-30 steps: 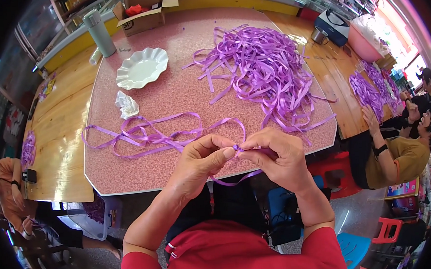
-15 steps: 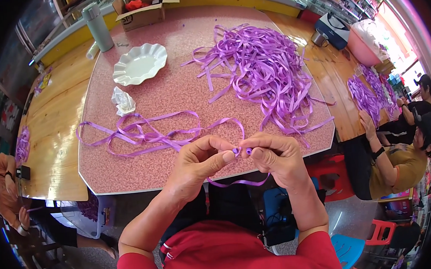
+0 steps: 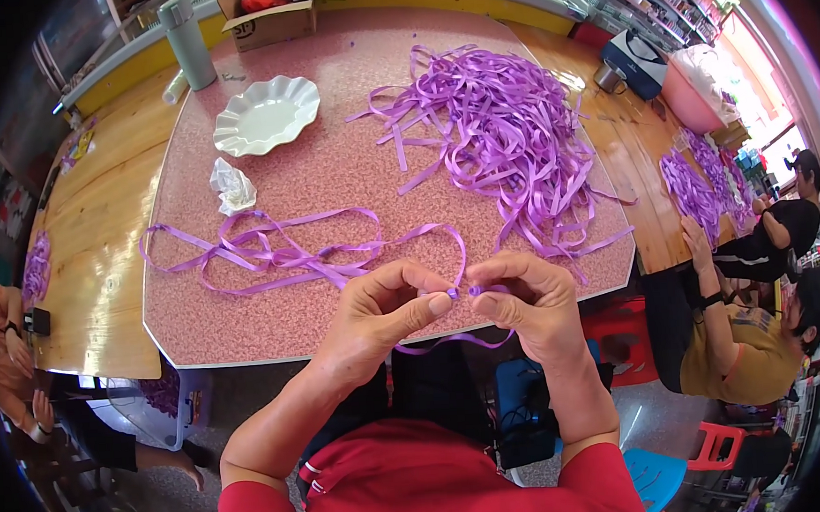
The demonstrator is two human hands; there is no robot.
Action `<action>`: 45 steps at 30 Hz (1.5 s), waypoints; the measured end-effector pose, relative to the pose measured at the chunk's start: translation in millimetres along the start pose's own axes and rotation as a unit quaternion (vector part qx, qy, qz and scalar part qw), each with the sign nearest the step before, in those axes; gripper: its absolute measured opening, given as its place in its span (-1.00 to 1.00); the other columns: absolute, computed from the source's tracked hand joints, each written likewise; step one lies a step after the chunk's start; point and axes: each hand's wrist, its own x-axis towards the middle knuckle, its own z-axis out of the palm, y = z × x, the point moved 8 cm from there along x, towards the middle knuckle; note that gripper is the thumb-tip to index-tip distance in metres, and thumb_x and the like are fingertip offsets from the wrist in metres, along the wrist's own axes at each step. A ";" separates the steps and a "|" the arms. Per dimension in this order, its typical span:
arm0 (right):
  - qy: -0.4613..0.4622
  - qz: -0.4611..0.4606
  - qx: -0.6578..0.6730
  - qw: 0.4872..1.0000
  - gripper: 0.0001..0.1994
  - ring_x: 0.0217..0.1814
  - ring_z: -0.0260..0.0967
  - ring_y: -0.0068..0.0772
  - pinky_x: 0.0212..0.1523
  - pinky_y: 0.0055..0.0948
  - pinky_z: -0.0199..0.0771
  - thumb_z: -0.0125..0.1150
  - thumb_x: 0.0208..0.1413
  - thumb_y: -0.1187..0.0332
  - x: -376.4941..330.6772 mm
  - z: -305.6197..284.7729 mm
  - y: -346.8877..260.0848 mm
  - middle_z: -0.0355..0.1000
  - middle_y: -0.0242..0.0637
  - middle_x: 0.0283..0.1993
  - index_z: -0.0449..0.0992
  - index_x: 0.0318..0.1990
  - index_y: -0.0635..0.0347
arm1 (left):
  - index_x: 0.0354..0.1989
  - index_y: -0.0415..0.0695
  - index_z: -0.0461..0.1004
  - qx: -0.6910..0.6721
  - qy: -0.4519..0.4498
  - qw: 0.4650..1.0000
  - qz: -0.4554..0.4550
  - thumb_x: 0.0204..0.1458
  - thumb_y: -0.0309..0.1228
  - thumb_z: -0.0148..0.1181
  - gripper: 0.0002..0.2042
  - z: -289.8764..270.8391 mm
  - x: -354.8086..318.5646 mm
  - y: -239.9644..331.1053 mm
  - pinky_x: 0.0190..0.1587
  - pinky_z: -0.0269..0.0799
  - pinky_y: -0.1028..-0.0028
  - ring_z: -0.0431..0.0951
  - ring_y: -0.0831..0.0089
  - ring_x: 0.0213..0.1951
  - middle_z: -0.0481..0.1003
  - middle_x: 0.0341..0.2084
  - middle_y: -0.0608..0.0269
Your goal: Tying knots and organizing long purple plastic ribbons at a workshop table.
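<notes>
My left grip (image 3: 385,304) and right grip (image 3: 532,297) each pinch a small bit of purple ribbon (image 3: 452,293); if my fingertips slacken, either could slip.

Bright daylight from right, glare on left wooden table (image 3: 107,239), fisheye-bent edges; black corners

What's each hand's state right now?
Left hand: closed, pinching purple ribbon at the fingertips.
Right hand: closed, also pinching purple ribbon at the fingertips.

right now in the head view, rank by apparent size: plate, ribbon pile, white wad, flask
1. ribbon pile
2. plate
3. flask
4. white wad
The flask stands farther off, so this is only apparent size.
</notes>
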 end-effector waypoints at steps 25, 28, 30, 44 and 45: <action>-0.008 -0.236 -0.365 0.901 -0.80 -0.38 0.46 -0.54 -0.46 -0.59 0.41 0.37 -0.04 0.68 -8.3 17.5 -37.7 0.50 -0.25 -0.28 0.60 -0.25 0.25 | -0.21 -0.19 0.52 0.061 0.010 0.997 0.051 0.17 -0.49 0.28 -0.91 5.0 -0.5 5.9 -0.09 0.40 0.61 0.47 0.69 -0.20 0.51 -0.30 0.41; -0.002 -0.236 -0.361 0.902 -0.80 -0.38 0.47 -0.54 -0.45 -0.59 0.42 0.37 -0.04 0.67 -8.6 15.5 -35.9 0.50 -0.25 -0.29 0.60 -0.24 0.24 | -0.22 -0.19 0.52 0.078 0.009 0.995 0.054 0.17 -0.50 0.28 -0.92 5.7 -0.9 7.3 -0.10 0.40 0.61 0.47 0.70 -0.21 0.51 -0.30 0.41; -0.004 -0.239 -0.361 0.901 -0.79 -0.37 0.47 -0.53 -0.45 -0.58 0.42 0.38 -0.05 0.67 -8.6 15.1 -35.4 0.50 -0.25 -0.28 0.60 -0.24 0.24 | -0.22 -0.19 0.51 0.083 0.011 0.995 0.052 0.17 -0.50 0.28 -0.92 6.1 -0.9 6.6 -0.12 0.40 0.62 0.46 0.71 -0.22 0.50 -0.31 0.42; -0.019 -0.212 -0.321 0.923 -0.84 -0.37 0.44 -0.61 -0.42 -0.62 0.39 0.35 0.03 0.65 -11.3 12.3 -32.2 0.51 -0.26 -0.27 0.63 -0.22 0.26 | -0.25 -0.19 0.50 0.129 0.016 0.989 0.063 0.17 -0.53 0.27 -0.94 6.2 -2.9 8.7 -0.33 0.29 0.68 0.36 0.79 -0.36 0.41 -0.41 0.49; -0.023 -0.199 -0.308 0.930 -0.83 -0.37 0.43 -0.63 -0.43 -0.63 0.37 0.35 0.03 0.65 -11.2 11.4 -30.6 0.51 -0.27 -0.26 0.63 -0.21 0.26 | -0.25 -0.19 0.50 0.127 0.012 0.990 0.059 0.17 -0.52 0.27 -0.94 7.2 -3.7 8.9 -0.34 0.28 0.68 0.36 0.78 -0.37 0.40 -0.41 0.48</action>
